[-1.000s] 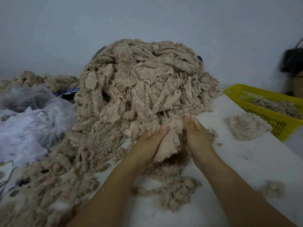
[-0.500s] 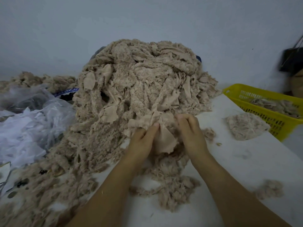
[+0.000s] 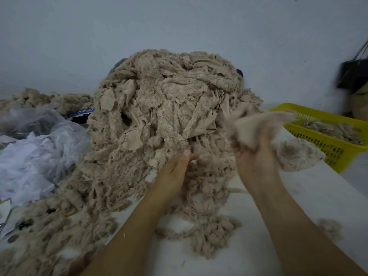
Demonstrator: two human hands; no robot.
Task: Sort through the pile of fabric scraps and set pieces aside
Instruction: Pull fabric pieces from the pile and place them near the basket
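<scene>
A tall pile of beige fuzzy fabric scraps [image 3: 171,108] fills the middle of the white table [image 3: 310,200]. My right hand [image 3: 256,158] grips one beige scrap [image 3: 256,124], lifted off the pile and blurred, stretching right toward the basket. My left hand [image 3: 175,170] rests at the pile's near foot, fingertips touching the scraps there; its fingers are partly hidden. A small heap of set-aside scraps [image 3: 298,154] lies to the right of my right hand.
A yellow plastic basket [image 3: 326,144] holding scraps sits at the table's right edge. Clear plastic bags with white material [image 3: 29,156] lie at the left. Loose scraps trail over the near table [image 3: 205,236]. A dark bag [image 3: 352,74] hangs at the far right wall.
My right hand has pulled a scrap free of the pile and swung it up and right. My left hand let go of that piece and stays at the pile's foot.
</scene>
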